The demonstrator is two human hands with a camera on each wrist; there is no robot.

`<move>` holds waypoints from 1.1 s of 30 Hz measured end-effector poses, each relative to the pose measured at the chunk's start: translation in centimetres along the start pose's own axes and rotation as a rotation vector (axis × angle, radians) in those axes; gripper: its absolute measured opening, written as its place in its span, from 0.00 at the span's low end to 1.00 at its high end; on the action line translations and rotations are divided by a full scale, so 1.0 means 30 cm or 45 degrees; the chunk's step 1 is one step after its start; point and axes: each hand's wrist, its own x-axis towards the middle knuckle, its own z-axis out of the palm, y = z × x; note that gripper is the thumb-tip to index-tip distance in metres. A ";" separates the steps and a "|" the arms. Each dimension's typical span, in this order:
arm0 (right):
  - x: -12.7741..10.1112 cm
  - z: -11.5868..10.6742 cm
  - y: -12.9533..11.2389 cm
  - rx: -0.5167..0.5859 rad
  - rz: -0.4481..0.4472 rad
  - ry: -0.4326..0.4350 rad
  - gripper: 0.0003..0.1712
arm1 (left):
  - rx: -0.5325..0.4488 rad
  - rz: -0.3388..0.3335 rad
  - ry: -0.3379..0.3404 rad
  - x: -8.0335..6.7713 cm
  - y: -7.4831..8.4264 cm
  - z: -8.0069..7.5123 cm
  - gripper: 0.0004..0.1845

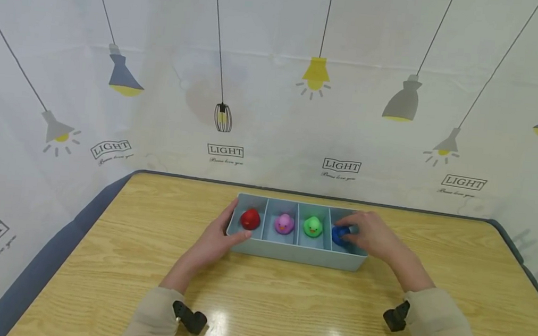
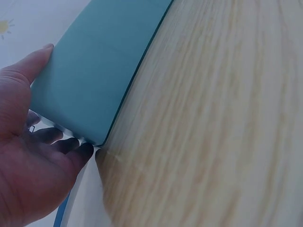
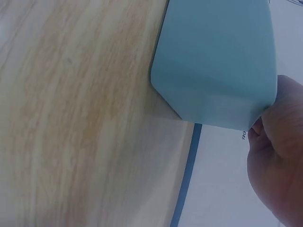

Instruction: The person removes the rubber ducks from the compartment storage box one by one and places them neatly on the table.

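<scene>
A grey-blue divided box (image 1: 297, 253) stands on the table, its compartments side by side in a row. My left hand (image 1: 213, 242) grips its left end, thumb on the front rim and fingers along the end wall; the left wrist view shows this hand (image 2: 35, 156) around the corner. From above, my right hand (image 1: 373, 236) reaches into the rightmost compartment and pinches a blue rubber duck (image 1: 338, 235), which the fingers partly cover. A red rubber duck (image 1: 250, 219), a purple one (image 1: 284, 224) and a green one (image 1: 313, 227) sit one per compartment. In the right wrist view the box wall hides my fingertips.
The wooden table (image 1: 276, 302) has a dark blue border (image 1: 65, 249) around its far and side edges. Behind it hangs a pale curtain (image 1: 275, 94) printed with lamps. Small black devices, one at the left cuff (image 1: 156, 307) and one at the right cuff (image 1: 434, 313), jut inward.
</scene>
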 end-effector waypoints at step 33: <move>-0.075 -0.091 -0.036 0.281 0.120 0.324 0.18 | -0.010 -0.010 -0.002 -0.001 -0.013 -0.003 0.50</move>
